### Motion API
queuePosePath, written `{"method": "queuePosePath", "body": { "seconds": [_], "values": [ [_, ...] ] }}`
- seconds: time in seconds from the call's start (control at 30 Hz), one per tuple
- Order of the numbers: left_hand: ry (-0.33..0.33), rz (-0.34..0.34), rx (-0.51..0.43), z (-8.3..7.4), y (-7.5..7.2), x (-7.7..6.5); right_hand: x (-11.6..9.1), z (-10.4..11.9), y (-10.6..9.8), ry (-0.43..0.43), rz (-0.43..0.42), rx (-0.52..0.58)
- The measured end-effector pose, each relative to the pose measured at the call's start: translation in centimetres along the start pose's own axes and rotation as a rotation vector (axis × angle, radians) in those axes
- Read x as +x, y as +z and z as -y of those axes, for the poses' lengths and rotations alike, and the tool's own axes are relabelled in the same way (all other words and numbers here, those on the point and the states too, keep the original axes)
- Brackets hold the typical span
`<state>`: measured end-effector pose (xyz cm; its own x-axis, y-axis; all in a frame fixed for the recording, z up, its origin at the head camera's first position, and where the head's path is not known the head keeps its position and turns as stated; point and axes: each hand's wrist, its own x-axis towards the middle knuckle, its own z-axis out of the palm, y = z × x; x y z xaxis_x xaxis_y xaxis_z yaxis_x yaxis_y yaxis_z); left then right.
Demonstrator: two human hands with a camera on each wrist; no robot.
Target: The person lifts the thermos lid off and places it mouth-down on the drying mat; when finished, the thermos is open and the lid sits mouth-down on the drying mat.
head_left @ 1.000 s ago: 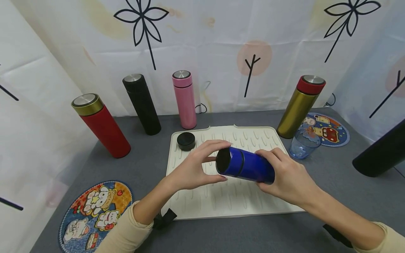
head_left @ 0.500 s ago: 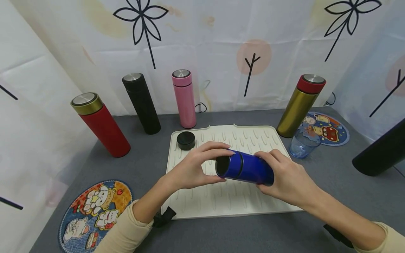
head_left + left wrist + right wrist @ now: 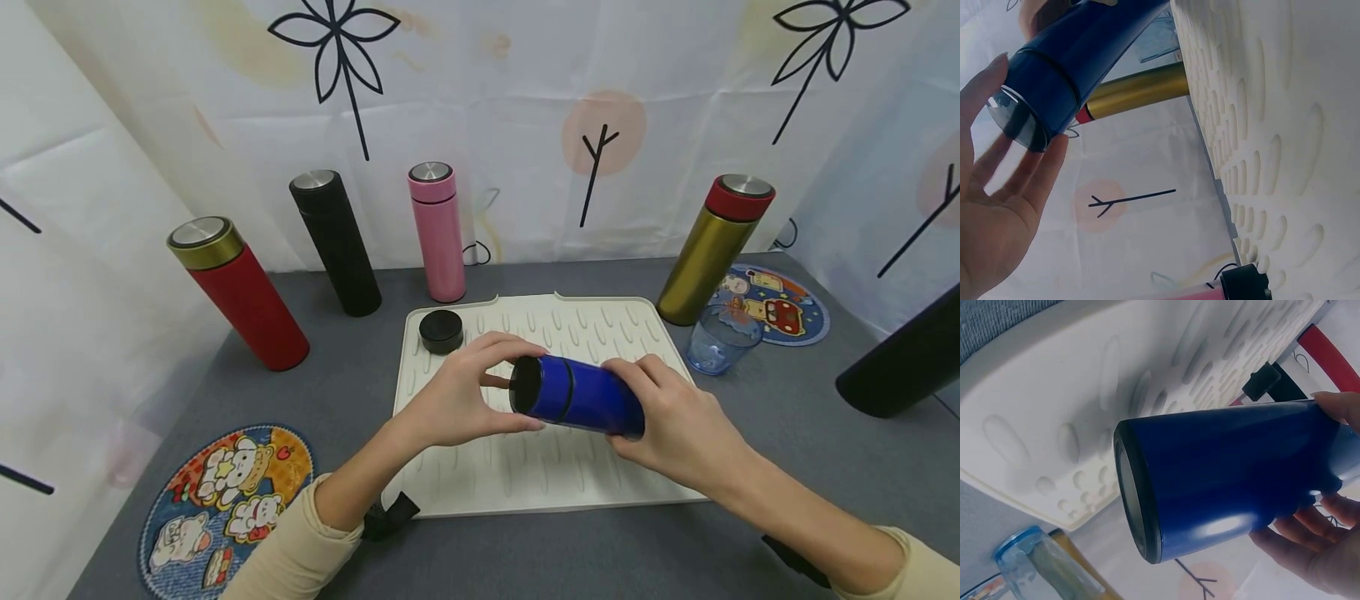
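A blue vacuum flask (image 3: pixel 600 397) is held tilted sideways above a cream ribbed drying mat (image 3: pixel 547 483). My left hand (image 3: pixel 461 400) is around its dark, glossy left end, fingers above and thumb below. Those fingertips touch the rim in the left wrist view, beside the flask's black seam (image 3: pixel 1063 75). My right hand (image 3: pixel 686 417) grips the body near the base. The flask's black-rimmed base (image 3: pixel 1135 494) shows in the right wrist view. A black round cap (image 3: pixel 441 332) lies on the mat's back left part.
Red (image 3: pixel 251 308), black (image 3: pixel 341 250) and pink (image 3: pixel 440 242) flasks stand at the back left. At the back right are a gold flask (image 3: pixel 701 267), a clear blue cup (image 3: pixel 720 342) and a round mat (image 3: pixel 787 312). Another dark cylinder (image 3: pixel 900 358) stands far right; a cartoon mat (image 3: pixel 225 500) lies front left.
My left fingers reached further over the flask's end half a second ago and are drawn back slightly now. The flask has shifted a little to the left.
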<state>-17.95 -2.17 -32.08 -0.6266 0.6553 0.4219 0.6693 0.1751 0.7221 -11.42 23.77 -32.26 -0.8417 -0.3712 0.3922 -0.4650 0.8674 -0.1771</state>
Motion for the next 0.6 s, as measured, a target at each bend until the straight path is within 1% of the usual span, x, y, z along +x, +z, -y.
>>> {"method": "queuePosePath", "body": {
  "seconds": [0.13, 0.2, 0.23, 0.3, 0.33, 0.4, 0.5, 0.6],
  "values": [
    [-0.136, -0.010, -0.013, -0.2, 0.2, 0.0, 0.0, 0.0, 0.1, 0.002, -0.002, 0.001],
    [-0.167, -0.006, -0.013, -0.2, 0.2, 0.0, 0.1, 0.1, 0.0, 0.010, 0.011, 0.003],
    [-0.165, -0.003, -0.017, -0.2, 0.2, 0.0, 0.1, 0.1, 0.0, 0.016, 0.018, 0.007],
    [-0.126, 0.009, -0.023, 0.0, 0.1, 0.1, 0.2, 0.1, -0.2, 0.028, 0.038, 0.016],
    [-0.093, 0.016, -0.030, 0.1, 0.1, 0.2, 0.2, 0.1, -0.3, 0.033, 0.047, 0.018],
    [-0.006, 0.036, -0.022, 0.4, -0.1, 0.2, 0.3, 0.2, -0.5, 0.046, 0.072, 0.024],
    [0.120, 0.068, 0.045, 0.8, -0.4, 0.3, 0.4, 0.2, -0.6, 0.062, 0.114, 0.027],
    [0.211, 0.103, 0.142, 1.1, -0.6, 0.2, 0.5, 0.2, -0.8, 0.074, 0.142, 0.028]
  ]
}}
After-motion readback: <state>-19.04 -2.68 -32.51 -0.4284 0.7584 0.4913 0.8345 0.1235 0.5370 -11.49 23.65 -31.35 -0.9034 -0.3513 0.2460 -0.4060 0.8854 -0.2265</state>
